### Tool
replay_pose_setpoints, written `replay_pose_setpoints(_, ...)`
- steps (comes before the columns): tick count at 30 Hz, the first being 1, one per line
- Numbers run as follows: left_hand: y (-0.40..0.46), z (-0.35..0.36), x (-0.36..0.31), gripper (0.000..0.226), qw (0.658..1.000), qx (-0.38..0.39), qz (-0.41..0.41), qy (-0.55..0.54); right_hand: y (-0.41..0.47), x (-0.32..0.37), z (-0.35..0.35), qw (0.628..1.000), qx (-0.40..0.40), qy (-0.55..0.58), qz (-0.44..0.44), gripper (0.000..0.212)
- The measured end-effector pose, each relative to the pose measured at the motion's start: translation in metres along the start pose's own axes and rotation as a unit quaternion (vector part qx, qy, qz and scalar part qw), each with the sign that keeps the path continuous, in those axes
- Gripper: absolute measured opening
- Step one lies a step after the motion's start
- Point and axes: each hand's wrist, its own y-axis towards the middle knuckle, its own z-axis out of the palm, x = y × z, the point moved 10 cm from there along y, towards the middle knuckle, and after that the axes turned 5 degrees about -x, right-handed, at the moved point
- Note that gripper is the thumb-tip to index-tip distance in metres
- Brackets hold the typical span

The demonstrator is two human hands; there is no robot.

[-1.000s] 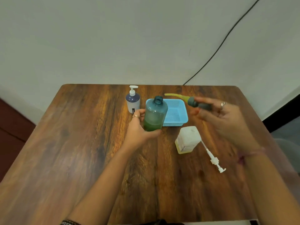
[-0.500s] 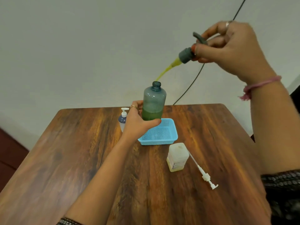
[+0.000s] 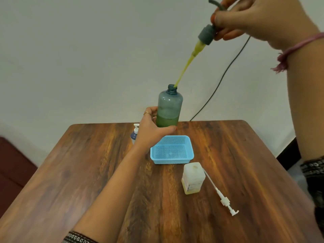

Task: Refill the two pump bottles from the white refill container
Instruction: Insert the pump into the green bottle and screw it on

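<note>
My left hand [image 3: 152, 130] grips a blue-grey translucent pump bottle [image 3: 169, 106] by its lower part and holds it upright above the table; green liquid fills its bottom third. High at the upper right, my right hand [image 3: 259, 18] holds the bottle's grey pump head [image 3: 207, 34]. Its yellow-coated dip tube [image 3: 185, 67] slants down, with the tip in the bottle's open neck. The white refill container [image 3: 192, 178] stands open on the table. A white pump with a long tube [image 3: 220, 193] lies beside it. A small dark-blue pump bottle [image 3: 134, 133] stands behind my left wrist.
A light-blue mesh basket [image 3: 172, 151] sits on the wooden table [image 3: 87, 172] just in front of the held bottle. A black cable [image 3: 222, 78] runs down the white wall to the table's far edge. My right forearm fills the right side of the view.
My left hand has lifted the blue-grey bottle off the table. My right hand has risen with the pump head, and the tube tip has come down into the bottle's neck.
</note>
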Motion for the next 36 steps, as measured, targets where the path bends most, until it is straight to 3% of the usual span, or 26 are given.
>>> replay_pose_setpoints(12, 0.006, 0.01, -0.003, 0.07, 1.0, 0.004, 0.004, 0.002, 0.008, -0.005, 0.049, 0.994, 0.106, 0.015, 0.001, 0.032)
replay_pose_setpoints(36, 0.008, 0.023, -0.007, 0.069, 1.0, 0.021, 0.013, 0.0, -0.005, -0.023, 0.088, 0.981, 0.194, -0.001, 0.012, 0.029)
